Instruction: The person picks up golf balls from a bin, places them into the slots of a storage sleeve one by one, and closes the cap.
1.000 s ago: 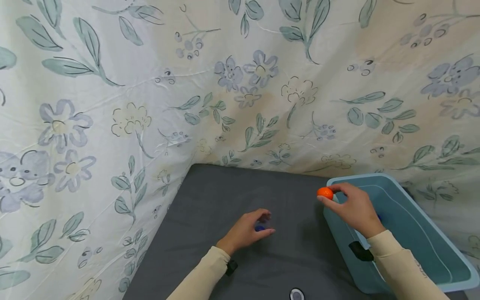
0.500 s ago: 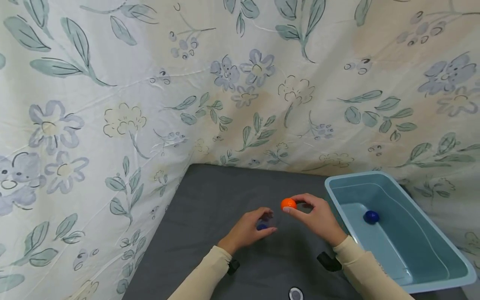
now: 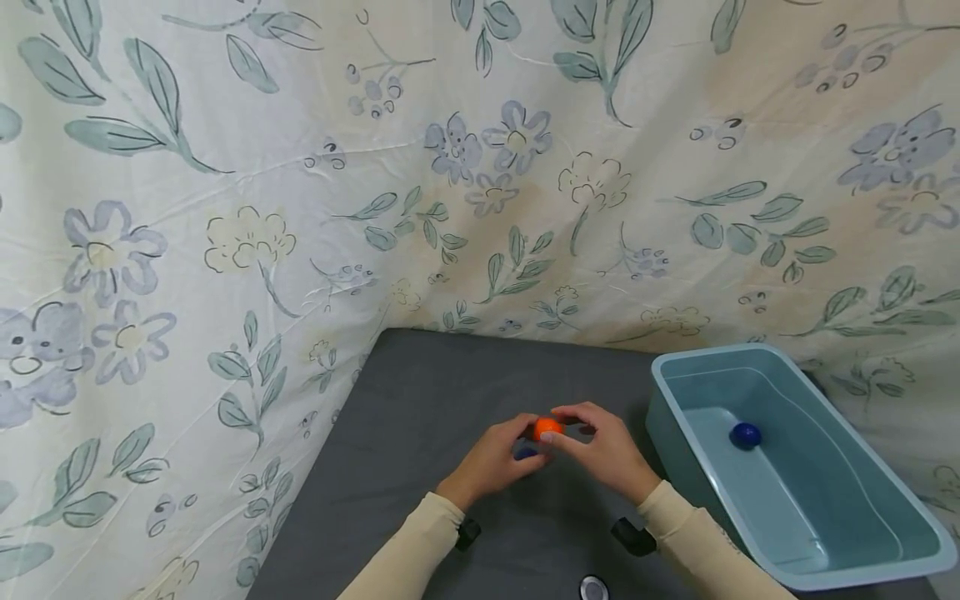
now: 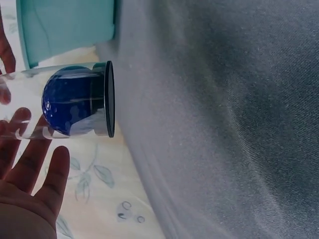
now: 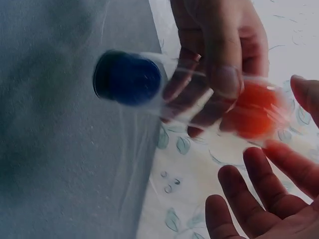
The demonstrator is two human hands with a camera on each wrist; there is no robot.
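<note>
Flowered cloth hangs behind and beside a dark grey table in the head view. A pale blue basin stands at the person's right, seemingly put there to be within easy reach, with a loose blue ball lying in it. Near the table's middle, the left hand curls round something that scarcely shows from above, while the right hand meets it with an orange ball at its fingertips. A small round object sits at the bottom edge

From the left wrist, the held thing is plainly a clear tube, with an inner blue ball resting by its dark base. That base points towards the table, probably so the mouth faces the other hand; whether it touches the table I cannot tell

From the right wrist, blurred, the left thumb lies across the tube and its fingers pass behind, a grip that likely steadies it. The orange ball appears to be within the mouth end. The right hand is loosely spread, thumb and fingers well parted around that end, perhaps to guide the ball; whether a fingertip touches it is unclear
</note>
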